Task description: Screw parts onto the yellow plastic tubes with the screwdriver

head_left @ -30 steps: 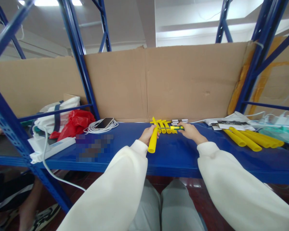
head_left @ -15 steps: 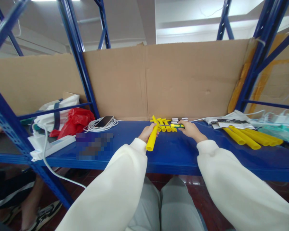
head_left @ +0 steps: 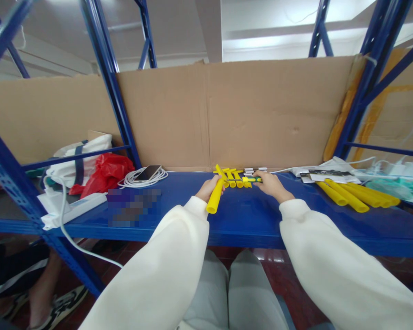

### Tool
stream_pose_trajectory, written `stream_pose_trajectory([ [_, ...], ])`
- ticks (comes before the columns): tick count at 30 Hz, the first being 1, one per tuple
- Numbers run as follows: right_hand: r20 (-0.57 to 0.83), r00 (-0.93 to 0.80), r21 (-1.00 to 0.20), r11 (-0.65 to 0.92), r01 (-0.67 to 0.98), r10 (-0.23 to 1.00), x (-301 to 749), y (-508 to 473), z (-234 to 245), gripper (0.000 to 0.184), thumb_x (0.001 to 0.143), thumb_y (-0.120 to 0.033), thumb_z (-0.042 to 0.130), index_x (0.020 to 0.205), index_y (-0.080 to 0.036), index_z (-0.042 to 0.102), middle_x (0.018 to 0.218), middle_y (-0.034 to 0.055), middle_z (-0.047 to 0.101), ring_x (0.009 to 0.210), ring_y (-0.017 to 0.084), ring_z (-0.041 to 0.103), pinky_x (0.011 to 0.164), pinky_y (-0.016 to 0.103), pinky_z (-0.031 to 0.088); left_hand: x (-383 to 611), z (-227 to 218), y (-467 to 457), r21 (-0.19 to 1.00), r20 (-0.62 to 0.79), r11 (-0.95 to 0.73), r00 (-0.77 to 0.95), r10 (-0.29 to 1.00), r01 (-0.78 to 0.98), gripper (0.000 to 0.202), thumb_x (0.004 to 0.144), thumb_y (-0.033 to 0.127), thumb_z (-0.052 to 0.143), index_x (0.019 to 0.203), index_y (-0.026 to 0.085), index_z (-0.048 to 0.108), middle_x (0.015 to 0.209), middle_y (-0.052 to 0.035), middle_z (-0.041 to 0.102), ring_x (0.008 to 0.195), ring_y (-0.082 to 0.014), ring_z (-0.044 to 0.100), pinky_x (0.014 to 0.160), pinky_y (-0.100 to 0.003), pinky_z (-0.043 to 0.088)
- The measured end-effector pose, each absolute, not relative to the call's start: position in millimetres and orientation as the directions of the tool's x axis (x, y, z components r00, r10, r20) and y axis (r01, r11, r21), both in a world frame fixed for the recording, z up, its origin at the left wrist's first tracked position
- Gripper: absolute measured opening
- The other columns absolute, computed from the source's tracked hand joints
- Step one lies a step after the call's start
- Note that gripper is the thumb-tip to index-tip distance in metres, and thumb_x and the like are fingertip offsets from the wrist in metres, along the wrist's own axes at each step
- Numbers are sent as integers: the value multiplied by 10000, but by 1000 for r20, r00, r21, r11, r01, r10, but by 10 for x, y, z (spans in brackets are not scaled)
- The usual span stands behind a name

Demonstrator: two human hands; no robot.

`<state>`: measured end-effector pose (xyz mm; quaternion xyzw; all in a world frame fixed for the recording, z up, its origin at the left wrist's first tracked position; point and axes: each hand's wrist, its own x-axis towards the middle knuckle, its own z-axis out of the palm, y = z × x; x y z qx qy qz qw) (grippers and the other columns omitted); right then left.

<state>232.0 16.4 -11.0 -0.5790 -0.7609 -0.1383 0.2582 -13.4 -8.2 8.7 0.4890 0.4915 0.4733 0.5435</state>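
My left hand (head_left: 206,189) is closed around a yellow tube-shaped plastic piece (head_left: 214,200), its round open end tilted toward me and its far end narrow. In my right hand (head_left: 272,185) is a screwdriver (head_left: 251,179) with a yellow and dark green handle. Its shaft points left toward the yellow piece; whether the tip touches it is too small to tell. Just behind and between my hands, several similar yellow pieces (head_left: 240,184) lie in a row on the blue shelf (head_left: 241,215). Small white and dark items (head_left: 258,170) lie behind the screwdriver.
Several yellow tubes (head_left: 356,201) lie at the right beside flat packets (head_left: 330,175). At the left are a phone (head_left: 149,173) on a coiled white cable (head_left: 128,180), a red bag (head_left: 106,172) and a power strip (head_left: 76,211). A cardboard sheet (head_left: 261,114) stands behind.
The view has shifted very slightly. Both hands keep their holds, and the near end of the yellow piece has moved a little to the left.
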Motion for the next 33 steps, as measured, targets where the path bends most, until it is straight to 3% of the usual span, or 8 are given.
stream_pose_trajectory([
  [16,609,-184,-77,288,955,771,2406,216,-167,226,820,-224,669,1042,-265,676,950,44,774,864,241,708,740,308,481,-157,156,-176,987,-142,131,124,982,95,410,1013,259,433,651,150,592,427,7,548,377,-90,477,414,-189,383],
  [33,582,-188,-102,300,948,791,2370,149,-118,223,831,-224,648,1048,-260,680,956,45,767,873,239,702,764,309,487,-198,89,-104,993,-113,108,131,985,46,404,1011,285,422,687,149,621,467,-7,570,411,-105,512,464,-209,413],
])
